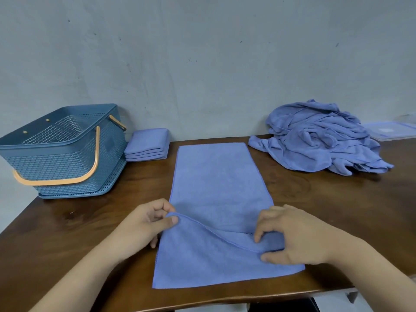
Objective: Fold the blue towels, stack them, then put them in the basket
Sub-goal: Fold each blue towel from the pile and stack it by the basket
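Grey plaster wall (202,52) behind, scuffed. Dark wooden table (90,221) runs along it.

Centre of table: one blue towel (216,176) laid flat and lengthwise, far end toward the wall, near end at the table edge. A hemmed edge crosses its near part on a slant, higher on the left side, with cloth lying below it.

Left hand (144,226) at 8 o'clock of the towel: thumb and forefinger pinch the hem at the left side, and the corner is lifted slightly. Right hand (292,235) at 4 o'clock: fingers curled, pinching the same hem at the right side, low on the cloth.

Around the towel:
- 10 o'clock: blue perforated basket (67,158) with orange handles, the near handle hanging down its front. Inside mostly hidden.
- 11 o'clock: stack of folded towels (147,144), just beside the basket's right wall.
- 2 o'clock: heap of unfolded towels (319,140), rumpled, near the spread towel's far right corner, not touching it.
- 3 o'clock of the heap: clear lidded box (391,130), partly hidden behind it.
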